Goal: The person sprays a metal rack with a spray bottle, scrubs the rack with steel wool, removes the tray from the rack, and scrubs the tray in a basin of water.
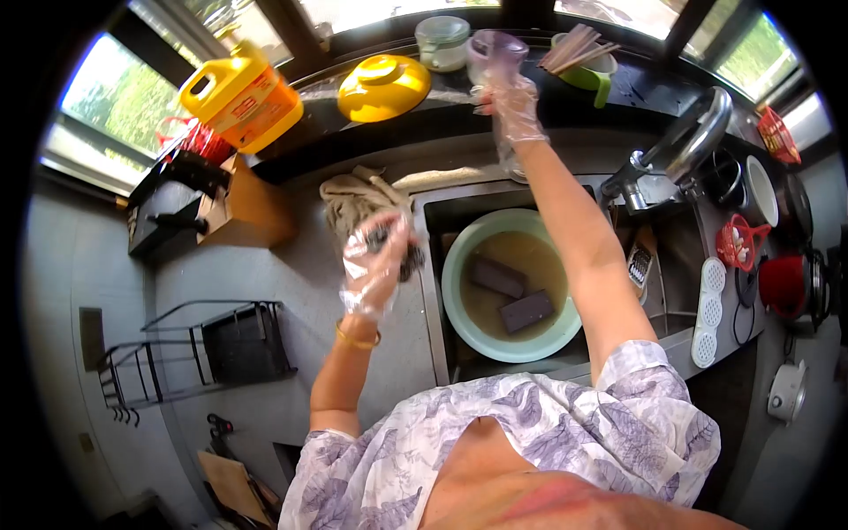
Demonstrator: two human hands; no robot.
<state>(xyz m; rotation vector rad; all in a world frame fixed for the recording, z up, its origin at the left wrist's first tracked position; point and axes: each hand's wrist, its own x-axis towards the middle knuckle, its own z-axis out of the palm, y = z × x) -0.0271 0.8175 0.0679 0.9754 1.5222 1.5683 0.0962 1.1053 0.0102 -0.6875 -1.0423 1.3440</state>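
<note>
My right hand (517,110), in a clear plastic glove, reaches to the window ledge. Its fingers are closed on a purple see-through cup (496,53), somewhat blurred. My left hand (380,261), also gloved, is closed around a dark lumpy thing (410,263) that shows past the fingers; its kind is unclear. Behind the left hand, a crumpled beige cloth (349,199) lies on the counter. Beneath my right forearm, a pale green basin (455,305) of murky water sits in the sink, with two dark rectangular blocks (527,312) in it.
Along the ledge stand a yellow jug (252,110), an upturned yellow bowl (384,88), a lidded glass jar (442,44) and a green-handled container (602,66) with pale sticks. A faucet (658,168) rises behind the sink. A black rack (238,344) is on the left.
</note>
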